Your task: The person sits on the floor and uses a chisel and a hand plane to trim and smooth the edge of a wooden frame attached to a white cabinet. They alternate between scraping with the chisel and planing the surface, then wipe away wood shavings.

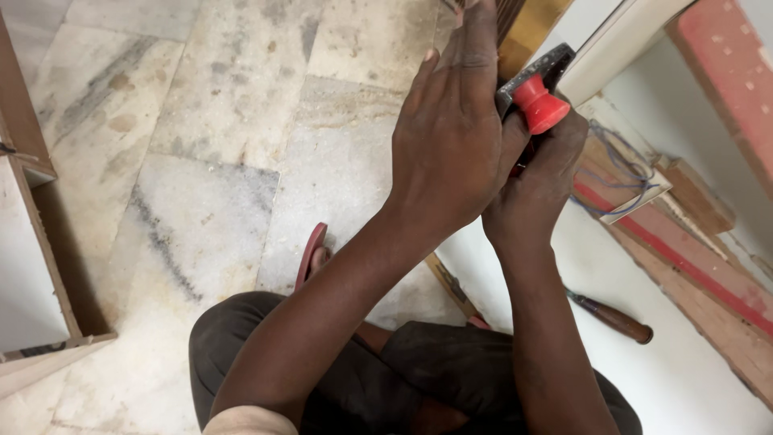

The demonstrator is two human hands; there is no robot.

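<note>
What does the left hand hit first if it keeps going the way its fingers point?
The left hand points up the frame; its fingertips already reach the dark ribbed wooden piece at the top edge. That comes first, though depth is unclear.

Marble floor beside white panels

Grey-veined marble floor (201,161) spreads left; a white laminate board (668,379) lies right, an open wooden cabinet frame (36,266) at the left edge.

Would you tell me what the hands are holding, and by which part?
The right hand grips a red-knobbed tool around its body; the left hand lies flat, holding nothing.
</note>
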